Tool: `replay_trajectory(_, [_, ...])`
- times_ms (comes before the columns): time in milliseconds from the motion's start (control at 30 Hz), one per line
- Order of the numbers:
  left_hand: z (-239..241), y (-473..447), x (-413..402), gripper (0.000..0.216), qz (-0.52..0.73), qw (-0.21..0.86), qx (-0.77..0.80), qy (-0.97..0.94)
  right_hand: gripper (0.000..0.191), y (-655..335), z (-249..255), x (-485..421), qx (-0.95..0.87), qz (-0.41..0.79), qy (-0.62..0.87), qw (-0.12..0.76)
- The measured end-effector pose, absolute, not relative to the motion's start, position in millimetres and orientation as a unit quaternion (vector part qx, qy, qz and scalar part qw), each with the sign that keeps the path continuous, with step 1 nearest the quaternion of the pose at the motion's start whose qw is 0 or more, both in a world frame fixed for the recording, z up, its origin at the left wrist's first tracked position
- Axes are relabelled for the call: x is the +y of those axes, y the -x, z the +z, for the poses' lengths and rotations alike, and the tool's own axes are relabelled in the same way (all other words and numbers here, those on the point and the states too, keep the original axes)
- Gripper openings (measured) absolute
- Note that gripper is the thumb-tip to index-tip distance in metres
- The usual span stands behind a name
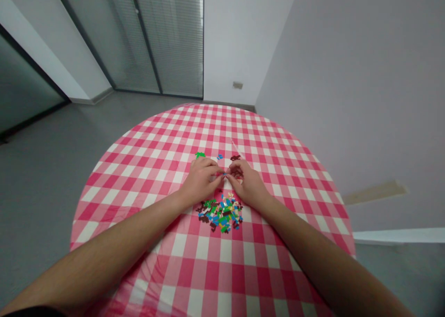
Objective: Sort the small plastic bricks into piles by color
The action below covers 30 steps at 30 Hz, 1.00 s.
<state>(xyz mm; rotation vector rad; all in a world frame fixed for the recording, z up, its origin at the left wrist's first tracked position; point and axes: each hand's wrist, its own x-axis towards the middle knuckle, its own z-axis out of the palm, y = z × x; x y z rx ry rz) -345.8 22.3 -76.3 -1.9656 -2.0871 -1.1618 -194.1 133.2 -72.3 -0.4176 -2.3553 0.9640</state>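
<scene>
The left hand (201, 181) and right hand (251, 185) pinch a tiny blue piece (225, 174) between their fingertips, which cover most of its shape. Nearer the body lies a mixed pile of pieces (224, 213), many half-buried, on a checked tablecloth (219, 266) whose near edge is cut off.

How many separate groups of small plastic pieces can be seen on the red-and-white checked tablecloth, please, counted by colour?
Small heap of green plastic pieces: 1
Small heap of blue plastic pieces: 1
Small heap of dark brown plastic pieces: 1
Large mixed-colour pile of plastic pieces: 1
Total: 4 groups in view; single pieces overlap too much to count.
</scene>
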Motion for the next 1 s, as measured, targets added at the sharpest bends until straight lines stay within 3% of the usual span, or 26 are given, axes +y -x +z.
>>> replay_trajectory(167, [-72.3, 358.4, 24.7, 0.007, -0.377, 0.052, -0.677, 0.630, 0.008, 193.2, -69.0, 138.1, -0.905, 0.294, 0.150, 0.267])
replay_trajectory(367, [-62.1, 387.2, 29.9, 0.009, -0.365, 0.054, -0.731, 0.574, 0.010, 189.2, -62.4, 136.3, -0.960, 0.242, 0.058, 0.129])
replay_trajectory(533, [-60.5, 410.9, 29.3, 0.009, -0.366, 0.046, -0.745, 0.556, 0.013, 186.7, -56.6, 129.3, -0.971, 0.231, 0.008, 0.069])
replay_trajectory(1000, [-73.4, 404.4, 64.4, 0.023, -0.230, 0.027, -0.734, 0.638, 0.020, 185.4, -55.8, 131.9, -0.977, 0.210, 0.001, 0.038])
